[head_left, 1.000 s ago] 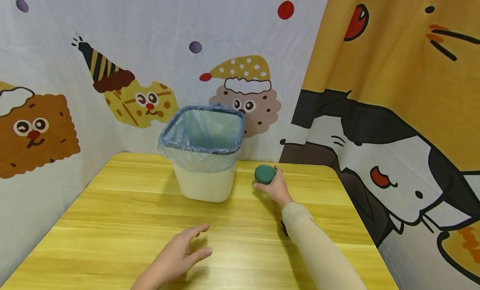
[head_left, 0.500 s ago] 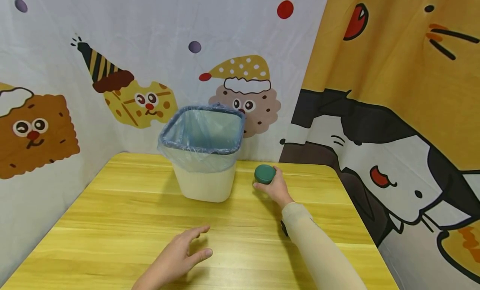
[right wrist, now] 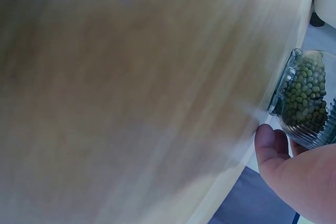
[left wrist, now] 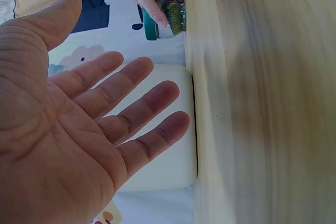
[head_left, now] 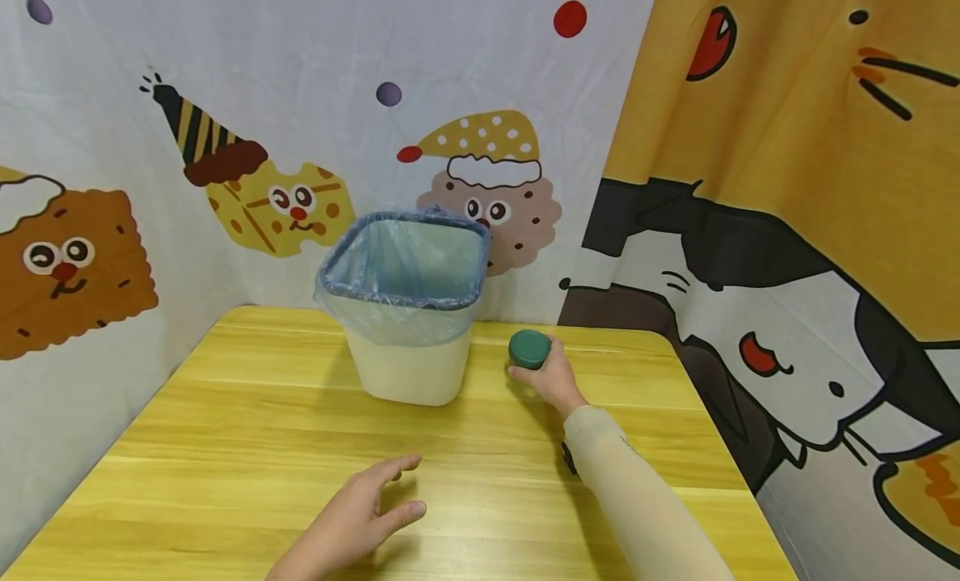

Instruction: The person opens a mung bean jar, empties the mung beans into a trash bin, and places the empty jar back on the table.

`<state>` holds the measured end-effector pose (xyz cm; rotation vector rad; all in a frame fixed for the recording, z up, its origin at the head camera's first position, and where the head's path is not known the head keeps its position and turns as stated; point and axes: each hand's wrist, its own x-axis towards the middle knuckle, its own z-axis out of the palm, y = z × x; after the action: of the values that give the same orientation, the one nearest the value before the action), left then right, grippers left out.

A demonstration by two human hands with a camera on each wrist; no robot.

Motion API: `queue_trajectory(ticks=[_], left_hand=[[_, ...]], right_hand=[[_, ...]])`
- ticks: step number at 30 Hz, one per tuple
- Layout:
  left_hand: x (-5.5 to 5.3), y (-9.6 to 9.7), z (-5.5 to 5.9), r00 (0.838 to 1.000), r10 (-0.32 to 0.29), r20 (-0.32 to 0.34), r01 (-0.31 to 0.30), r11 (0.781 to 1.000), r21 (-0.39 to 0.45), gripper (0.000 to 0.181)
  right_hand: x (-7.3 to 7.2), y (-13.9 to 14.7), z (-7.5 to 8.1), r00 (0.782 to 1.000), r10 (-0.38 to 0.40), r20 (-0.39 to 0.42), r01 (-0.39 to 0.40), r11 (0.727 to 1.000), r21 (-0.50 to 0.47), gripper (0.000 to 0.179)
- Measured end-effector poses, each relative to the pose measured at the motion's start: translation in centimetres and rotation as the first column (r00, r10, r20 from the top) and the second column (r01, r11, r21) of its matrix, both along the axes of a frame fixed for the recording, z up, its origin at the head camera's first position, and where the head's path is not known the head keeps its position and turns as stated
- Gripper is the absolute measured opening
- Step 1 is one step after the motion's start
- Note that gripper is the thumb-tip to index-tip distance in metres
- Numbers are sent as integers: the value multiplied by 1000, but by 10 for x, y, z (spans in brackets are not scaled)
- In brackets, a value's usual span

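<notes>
A clear glass jar point(right wrist: 305, 95) of green beans with a green lid point(head_left: 529, 348) stands on the table, right of the bin. My right hand point(head_left: 553, 377) grips it, thumb at the near side and fingers curled round the right side. The left wrist view shows the same jar point(left wrist: 173, 18) on the tabletop in that grip. My left hand point(head_left: 352, 510) hovers over the front of the table with its fingers spread and holds nothing. Its palm point(left wrist: 68, 140) fills much of the left wrist view.
A white bin point(head_left: 408, 368) lined with a thin blue bag point(head_left: 397, 321) stands near the back of the wooden table point(head_left: 225, 448). A cartoon-printed cloth point(head_left: 300, 47) hangs behind the table, and a yellow curtain-like section point(head_left: 795, 147) hangs at the right.
</notes>
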<state>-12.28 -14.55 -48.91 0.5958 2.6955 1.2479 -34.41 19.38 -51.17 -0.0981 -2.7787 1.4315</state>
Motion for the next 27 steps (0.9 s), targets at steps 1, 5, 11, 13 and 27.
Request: queue_trajectory(ticks=[1,5,11,13,27], left_hand=[[0,0,0,1000,3,-2,-3,1000,-2,70],[0,0,0,1000,4,7,-4,1000,-1,69],[-1,-1,-1,999,-13,36,12,1000,16,69],[-1,-1,-2,999,-17,43,16,1000,21,69],[-1,-1,-2,997,-37,61,34,998,53,68]], right_hand=[[0,0,0,1000,-3,0,3,1000,-4,106],[0,0,1,1000,-5,-1,5,1000,-8,106],[0,2,0,1000,-2,2,2,1000,3,106],[0,2,0,1000,-2,4,2,1000,6,106],[2,2,2,1000,-11,-19,11,1000,-5,103]])
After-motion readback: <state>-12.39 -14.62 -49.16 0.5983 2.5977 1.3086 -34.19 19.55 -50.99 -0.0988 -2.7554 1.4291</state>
